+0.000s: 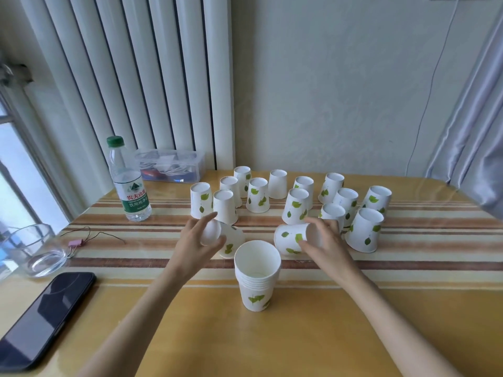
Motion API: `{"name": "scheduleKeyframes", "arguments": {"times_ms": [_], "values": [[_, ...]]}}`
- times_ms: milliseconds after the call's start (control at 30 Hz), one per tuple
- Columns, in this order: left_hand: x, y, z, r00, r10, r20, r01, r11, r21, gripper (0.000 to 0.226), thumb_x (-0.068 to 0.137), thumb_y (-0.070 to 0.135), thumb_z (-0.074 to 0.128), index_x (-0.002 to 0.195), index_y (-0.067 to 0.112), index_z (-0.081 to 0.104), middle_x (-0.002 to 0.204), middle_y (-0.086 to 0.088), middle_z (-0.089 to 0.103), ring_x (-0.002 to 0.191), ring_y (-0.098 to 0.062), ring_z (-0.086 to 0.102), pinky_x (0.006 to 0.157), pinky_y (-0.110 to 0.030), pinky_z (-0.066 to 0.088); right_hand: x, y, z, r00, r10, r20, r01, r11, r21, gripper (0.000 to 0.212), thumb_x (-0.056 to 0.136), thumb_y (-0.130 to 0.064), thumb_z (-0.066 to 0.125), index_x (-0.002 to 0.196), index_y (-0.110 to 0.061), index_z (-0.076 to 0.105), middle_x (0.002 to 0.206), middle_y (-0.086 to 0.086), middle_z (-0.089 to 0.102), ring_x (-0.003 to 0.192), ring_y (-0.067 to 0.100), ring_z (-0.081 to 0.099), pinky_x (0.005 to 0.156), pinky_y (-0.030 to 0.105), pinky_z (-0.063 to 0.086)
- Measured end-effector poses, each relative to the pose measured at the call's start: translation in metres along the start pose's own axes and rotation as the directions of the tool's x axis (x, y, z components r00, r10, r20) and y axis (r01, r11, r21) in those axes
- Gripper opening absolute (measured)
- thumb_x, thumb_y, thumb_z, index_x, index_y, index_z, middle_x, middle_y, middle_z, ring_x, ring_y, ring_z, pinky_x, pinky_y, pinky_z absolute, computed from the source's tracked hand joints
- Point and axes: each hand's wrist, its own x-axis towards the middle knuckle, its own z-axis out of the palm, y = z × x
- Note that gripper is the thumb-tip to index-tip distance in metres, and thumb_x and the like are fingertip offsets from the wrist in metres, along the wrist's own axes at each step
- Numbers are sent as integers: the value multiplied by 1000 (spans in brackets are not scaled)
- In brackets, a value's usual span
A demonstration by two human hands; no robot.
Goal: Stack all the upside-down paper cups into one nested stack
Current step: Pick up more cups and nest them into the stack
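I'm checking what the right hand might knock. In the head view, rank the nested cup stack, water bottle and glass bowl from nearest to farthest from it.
From the right hand:
1. Nested cup stack, just to its left, at centre.
2. Water bottle, well to the left and farther back.
3. Glass bowl, farthest left of the three.

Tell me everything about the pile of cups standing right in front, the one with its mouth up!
The stack of cups is white paper printed with green leaves. Several rims crowd close under the top one, so many cups sit nested. It stands upright, mouth up, its inside white and bare. Its base rests on the yellow table. Neither the left hand nor the right hand, both just beyond it, touches it.
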Motion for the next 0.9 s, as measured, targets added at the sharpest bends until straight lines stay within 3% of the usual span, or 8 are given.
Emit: {"name": "scheduleKeyframes", "arguments": {"times_ms": [133, 367, 467, 567, 667, 733, 800, 900], "values": [[-29, 3, -22, 1000, -4, 1, 4, 998, 68, 52, 76, 36, 67, 123, 24, 49, 118, -5, 49, 97, -22, 53, 73, -26, 47, -20, 0, -13, 998, -23, 54, 33, 981, -189, 43, 85, -32, 49, 125, -43, 42, 123, -8, 40, 107, 20, 50, 86, 39, 44], [-48, -8, -26, 950, -230, 209, 161, 940, 301, 81, 72, 38, 72, 139, 17, 31, 133, -7, 39, 116, -23, 48, 92, -37, 46, -47, 6, -18, 983, 147, 112, -98, 928, -359, 46, 78, -43, 57, 116, -27, 37, 128, 0, 43, 112, 28, 49, 89, 39, 42], [-48, -7, -14, 948, -255, 188, 169, 908, 383, 88, 69, 55, 69, 139, 19, 31, 136, -6, 42, 121, -25, 48, 98, -43, 43, -49, 5, -5, 986, 115, 119, -55, 905, -421, 68, 74, -53, 61, 130, -29, 31, 137, 2, 43, 119, 30, 45, 91, 38, 38], [-52, -1, -2, 970, -198, 141, 150, 943, 296, 82, 71, 48, 71, 138, 21, 34, 135, -3, 47, 118, -23, 50, 93, -40, 45, -46, 1, 5, 984, 79, 160, -8, 917, -400, 74, 76, -46, 62, 136, -31, 22, 143, 4, 39, 122, 30, 44, 93, 41, 41], [-54, 5, -4, 984, -179, 25, 177, 983, 48, 75, 71, 40, 74, 135, 20, 38, 125, -6, 53, 103, -24, 56, 83, -36, 47, -46, -12, 5, 997, 47, 58, -32, 971, -238, 86, 79, -42, 61, 143, -44, 3, 146, 4, 36, 128, 30, 43, 86, 38, 42], [-56, 10, -13, 982, -189, -21, 180, 956, -231, 67, 66, 44, 74, 121, 22, 43, 112, -9, 60, 89, -23, 62, 72, -34, 52, -48, -32, -2, 996, -62, -72, 66, 996, 62, 75, 78, -41, 62, 136, -55, 16, 137, -7, 45, 121, 22, 49, 87, 34, 42], [-58, 17, -23, 982, -180, -50, 145, 902, -406, 56, 70, 39, 75, 113, 23, 42, 103, -7, 61, 85, -20, 63, 64, -28, 54, -48, -58, -10, 974, -117, -195, 184, 909, 374, 58, 75, -37, 65, 122, -51, 34, 117, -22, 51, 104, 5, 54, 83, 22, 48], [-63, 25, -33, 987, -144, -77, 90, 872, -481, 47, 81, 26, 68, 119, 17, 43, 109, -5, 60, 90, -15, 61, 56, -19, 52, -49, -88, -13, 961, -187, -202, 272, 764, 586, 48, 75, -25, 69, 110, -36, 39, 114, -11, 52, 96, -2, 54, 77, 15, 48]]}}
